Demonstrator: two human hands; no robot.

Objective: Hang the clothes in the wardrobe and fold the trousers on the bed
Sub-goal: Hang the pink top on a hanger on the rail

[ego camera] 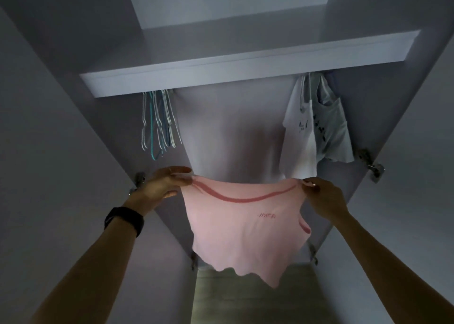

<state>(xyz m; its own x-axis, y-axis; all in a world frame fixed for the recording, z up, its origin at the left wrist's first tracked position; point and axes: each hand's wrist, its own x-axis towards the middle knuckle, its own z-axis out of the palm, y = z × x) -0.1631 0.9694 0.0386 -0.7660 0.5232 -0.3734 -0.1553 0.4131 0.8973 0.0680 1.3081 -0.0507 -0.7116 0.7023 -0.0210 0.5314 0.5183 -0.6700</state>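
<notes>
Two tops (pixel 317 127) hung under the shelf's (pixel 221 70) right end, hangers (pixel 159 124) under its left, while the left hand (pixel 162 183) and right hand (pixel 321 193) each pinched a shoulder of the pink top (pixel 240 228), not yet hung.

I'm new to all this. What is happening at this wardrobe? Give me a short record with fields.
place: open wardrobe, viewed up towards its shelf
held: pink top, spread wide, hem hanging free
grip: left hand and right hand each pinch one shoulder of it
left of rail: bunch of empty hangers
right of rail: white shirt and pale blue shirt, already hung
left wrist: black band
</notes>
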